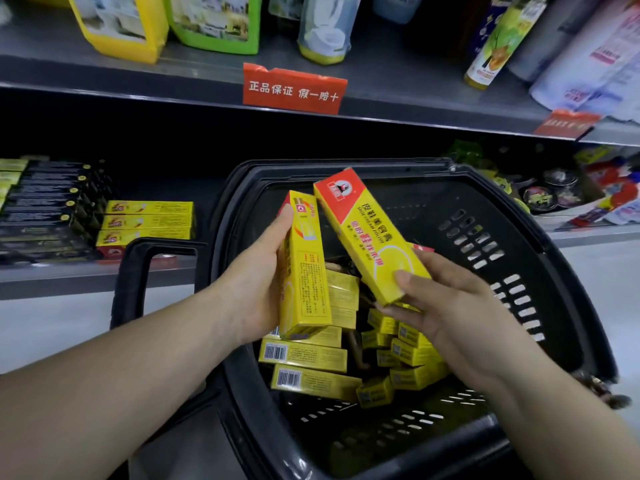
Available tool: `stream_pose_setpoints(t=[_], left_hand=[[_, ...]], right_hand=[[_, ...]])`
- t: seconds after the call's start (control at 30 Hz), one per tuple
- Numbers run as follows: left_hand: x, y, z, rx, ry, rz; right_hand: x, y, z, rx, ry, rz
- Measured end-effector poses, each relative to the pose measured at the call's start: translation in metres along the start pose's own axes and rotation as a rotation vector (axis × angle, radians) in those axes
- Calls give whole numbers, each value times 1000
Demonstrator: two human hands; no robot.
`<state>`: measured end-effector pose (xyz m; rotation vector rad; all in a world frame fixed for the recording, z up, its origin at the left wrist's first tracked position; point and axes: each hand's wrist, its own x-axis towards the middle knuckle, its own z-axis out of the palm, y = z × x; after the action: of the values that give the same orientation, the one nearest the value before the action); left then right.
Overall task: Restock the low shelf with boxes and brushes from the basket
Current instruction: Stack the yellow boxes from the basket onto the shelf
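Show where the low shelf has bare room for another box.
The low shelf is bare between the stacked yellow boxes and the basket rim, a dark gap. Left of that stack, black boxes pack it; right of the basket, tins and packets crowd it.

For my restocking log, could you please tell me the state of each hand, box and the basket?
left hand: gripping the left box.
right hand: gripping the right box.
left box: near upright, over the basket.
right box: tilted.
basket: partly filled with loose boxes.
low shelf: shelf boxes stacked on it.
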<state>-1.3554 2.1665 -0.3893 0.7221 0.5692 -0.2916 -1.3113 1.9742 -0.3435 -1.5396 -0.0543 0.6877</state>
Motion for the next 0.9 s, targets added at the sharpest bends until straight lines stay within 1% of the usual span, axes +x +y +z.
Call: stream_pose_setpoints(t=[0.1,0.17,0.23,0.27,0.4,0.53,0.63,0.67,0.7,0.8,0.83,0.87,0.9], left_hand=[[0,-4,0,28,-34,68],[0,-6,2,43,-37,120],[3,-8,5,35,1,142],[4,-10,6,26,14,143],[7,-15,11,75,18,133],[8,-16,12,81,55,102],[8,-16,13,69,40,90],[8,-16,14,75,37,89],[9,-16,14,75,43,88],[10,-14,12,25,134,106],[10,-12,12,4,166,115],[10,-12,13,-10,180,121],[9,-11,13,-14,174,125]], right_hand=[[-1,8,9,-83,26,-5],[-2,14,15,-236,17,-24],[-4,22,19,-417,-33,-61],[-5,25,21,-468,-71,-72],[-6,27,26,-525,-223,-90],[-2,22,22,-534,-244,-117],[-1,21,19,-542,-261,-139],[0,18,18,-500,-233,-125],[3,16,16,-403,-169,-101],[18,4,4,89,101,43],[22,0,-1,201,154,79],[23,-2,-4,273,162,107],[24,-3,-6,321,130,117]])
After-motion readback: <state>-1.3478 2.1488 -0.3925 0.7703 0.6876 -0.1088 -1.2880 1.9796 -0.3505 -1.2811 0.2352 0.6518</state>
